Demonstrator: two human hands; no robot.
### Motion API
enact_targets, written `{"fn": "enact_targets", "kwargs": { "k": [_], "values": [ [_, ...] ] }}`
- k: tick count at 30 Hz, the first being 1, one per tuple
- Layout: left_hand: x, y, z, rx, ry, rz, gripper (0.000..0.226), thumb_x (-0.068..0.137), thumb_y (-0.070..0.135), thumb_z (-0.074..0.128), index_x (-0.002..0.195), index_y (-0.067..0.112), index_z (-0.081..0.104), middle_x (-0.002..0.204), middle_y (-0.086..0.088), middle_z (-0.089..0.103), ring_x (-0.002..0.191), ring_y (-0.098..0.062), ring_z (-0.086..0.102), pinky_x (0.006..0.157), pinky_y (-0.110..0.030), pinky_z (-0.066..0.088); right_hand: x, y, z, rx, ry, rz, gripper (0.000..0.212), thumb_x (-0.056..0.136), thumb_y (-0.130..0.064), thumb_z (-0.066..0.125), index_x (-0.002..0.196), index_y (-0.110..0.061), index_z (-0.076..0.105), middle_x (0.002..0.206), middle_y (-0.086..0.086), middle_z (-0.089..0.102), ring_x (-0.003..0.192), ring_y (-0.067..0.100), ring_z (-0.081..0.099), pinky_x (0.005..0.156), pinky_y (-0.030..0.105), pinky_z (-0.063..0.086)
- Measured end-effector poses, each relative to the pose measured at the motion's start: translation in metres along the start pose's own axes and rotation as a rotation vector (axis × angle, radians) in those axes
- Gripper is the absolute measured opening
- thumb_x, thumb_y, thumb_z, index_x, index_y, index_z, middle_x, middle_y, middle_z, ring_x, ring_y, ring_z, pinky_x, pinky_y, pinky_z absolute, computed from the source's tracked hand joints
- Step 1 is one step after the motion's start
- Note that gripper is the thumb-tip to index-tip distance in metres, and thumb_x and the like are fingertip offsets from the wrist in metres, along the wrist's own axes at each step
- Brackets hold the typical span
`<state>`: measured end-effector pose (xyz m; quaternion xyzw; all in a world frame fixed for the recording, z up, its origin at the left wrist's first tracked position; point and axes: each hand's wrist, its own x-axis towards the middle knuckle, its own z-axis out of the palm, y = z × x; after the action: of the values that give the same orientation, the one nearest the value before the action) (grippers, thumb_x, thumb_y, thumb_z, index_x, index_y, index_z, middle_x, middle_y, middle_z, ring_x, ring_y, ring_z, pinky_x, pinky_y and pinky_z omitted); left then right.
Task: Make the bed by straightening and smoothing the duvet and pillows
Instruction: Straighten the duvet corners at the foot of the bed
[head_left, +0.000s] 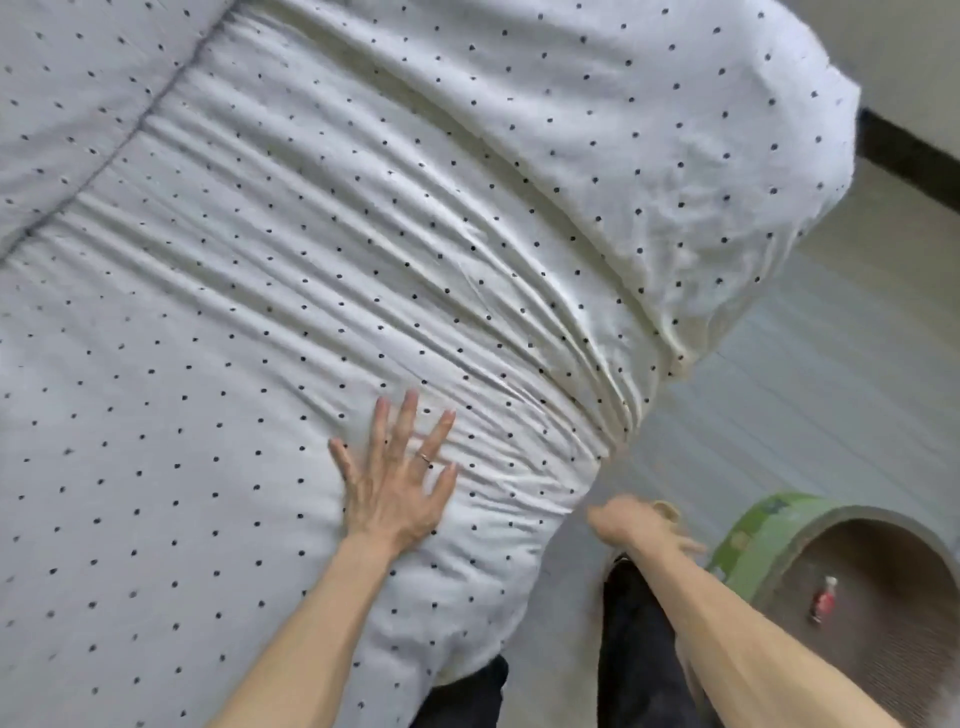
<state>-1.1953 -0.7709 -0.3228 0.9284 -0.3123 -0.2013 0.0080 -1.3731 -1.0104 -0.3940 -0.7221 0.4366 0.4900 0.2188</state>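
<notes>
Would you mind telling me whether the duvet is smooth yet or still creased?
Still creased: long folds run across the duvet toward its bunched edge, just beyond the flat left hand.

No readable text anywhere. Green-sided curved cardboard piece (763, 525) has printed patches on its side, too blurred to read. Small red-and-white object (822, 598) lying in it may carry a label, also illegible.

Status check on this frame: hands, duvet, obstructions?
Left hand flat on duvet, fingers spread. Right hand off the edge, blurred. Creases fan toward the corner. Nothing in the way.
</notes>
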Motion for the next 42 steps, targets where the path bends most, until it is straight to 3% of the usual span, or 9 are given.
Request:
{"fn": "enact_targets", "kwargs": {
  "k": [4, 7, 11, 13, 17, 24, 31, 36, 42],
  "values": [
    [0.002, -0.006, 0.007, 0.011, -0.042, -0.030, 0.067, 0.098, 0.066, 0.022, 0.150, 0.052, -0.018, 0.160, 0.013, -0.033, 0.148, -0.018, -0.029, 0.108, -0.079, -0.002, -0.060, -0.037, -0.014, 0.161, 0.660, -0.211, 0.038, 0.089, -0.029, 0.050, 0.117, -0.007, 0.062, 0.127, 0.016, 0.058, 0.120, 0.041, 0.055, 0.096, 0.050, 0.048],
    [0.004, -0.008, 0.010, 0.022, -0.042, -0.012, 0.067, 0.097, 0.066, 0.021, 0.150, 0.052, -0.017, 0.162, 0.011, -0.029, 0.149, -0.019, -0.028, 0.108, -0.079, -0.005, -0.095, -0.079, -0.012, 0.261, 1.149, -0.684, 0.054, 0.090, -0.030, 0.059, 0.140, -0.011, 0.053, 0.150, 0.019, 0.044, 0.140, 0.038, 0.042, 0.113, 0.050, 0.036],
    [0.009, -0.002, 0.001, 0.087, -0.113, -0.059, 0.064, 0.090, 0.064, 0.036, 0.151, 0.056, 0.020, 0.166, 0.006, 0.015, 0.153, -0.023, 0.009, 0.105, -0.075, 0.013, -0.058, -0.056, -0.001, 0.121, 0.260, -0.299, 0.080, 0.094, -0.074, 0.028, 0.161, -0.043, -0.001, 0.172, 0.001, -0.006, 0.156, 0.035, 0.017, 0.117, 0.069, 0.021],
    [0.020, 0.008, -0.022, 0.122, -0.145, -0.070, 0.062, 0.084, 0.060, 0.040, 0.146, 0.047, 0.041, 0.153, 0.000, 0.043, 0.141, -0.029, 0.035, 0.098, -0.060, 0.032, -0.043, -0.025, -0.004, 0.246, -0.121, -0.033, 0.094, 0.088, -0.082, 0.028, 0.163, -0.026, 0.017, 0.169, 0.007, 0.019, 0.144, 0.037, 0.041, 0.113, 0.054, 0.038],
    [0.072, 0.053, -0.082, 0.199, -0.148, 0.028, 0.045, 0.094, 0.039, 0.039, 0.136, 0.026, 0.051, 0.131, -0.006, 0.052, 0.120, -0.028, 0.048, 0.095, -0.042, 0.040, -0.049, 0.014, -0.057, 0.291, 0.219, -0.105, 0.070, 0.096, -0.055, 0.048, 0.151, -0.013, 0.038, 0.152, 0.013, 0.047, 0.139, 0.035, 0.042, 0.108, 0.045, 0.042],
    [0.164, 0.167, -0.167, 0.041, 0.000, 0.228, 0.054, 0.092, 0.038, 0.046, 0.144, 0.026, 0.043, 0.144, -0.003, 0.044, 0.130, -0.024, 0.044, 0.104, -0.043, 0.037, -0.037, 0.046, -0.229, 1.345, 0.510, -0.148, 0.066, 0.100, -0.061, 0.045, 0.142, -0.011, 0.047, 0.146, 0.010, 0.054, 0.133, 0.028, 0.050, 0.108, 0.039, 0.038],
    [0.290, 0.317, -0.239, -0.162, 0.140, 0.219, 0.065, 0.089, 0.065, 0.049, 0.142, 0.029, 0.043, 0.143, 0.000, 0.042, 0.129, -0.025, 0.047, 0.100, -0.044, 0.044, 0.022, 0.068, -0.398, 2.075, -0.091, -0.263, 0.071, 0.093, -0.075, 0.042, 0.122, -0.014, 0.065, 0.111, 0.013, 0.073, 0.098, 0.030, 0.071, 0.073, 0.033, 0.059],
    [0.373, 0.398, -0.239, -0.187, -0.084, -0.135, 0.114, 0.069, 0.090, 0.048, 0.153, 0.018, 0.023, 0.138, -0.017, 0.049, 0.129, -0.038, 0.049, 0.102, -0.046, 0.042, 0.063, 0.058, -0.429, 2.024, -0.245, -0.347, 0.008, 0.082, -0.005, 0.064, 0.088, -0.004, 0.069, 0.077, 0.013, 0.072, 0.066, 0.027, 0.070, 0.059, 0.032, 0.057],
    [0.416, 0.356, -0.221, -0.152, -0.331, -0.298, 0.083, 0.056, 0.066, 0.057, 0.124, 0.018, 0.056, 0.121, -0.011, 0.067, 0.110, -0.032, 0.062, 0.091, -0.039, 0.052, 0.086, 0.051, -0.419, 2.164, -0.414, -0.431, 0.030, 0.079, -0.003, 0.072, 0.107, -0.009, 0.064, 0.084, 0.005, 0.073, 0.062, 0.011, 0.067, 0.042, 0.022, 0.045]
  ]
}}
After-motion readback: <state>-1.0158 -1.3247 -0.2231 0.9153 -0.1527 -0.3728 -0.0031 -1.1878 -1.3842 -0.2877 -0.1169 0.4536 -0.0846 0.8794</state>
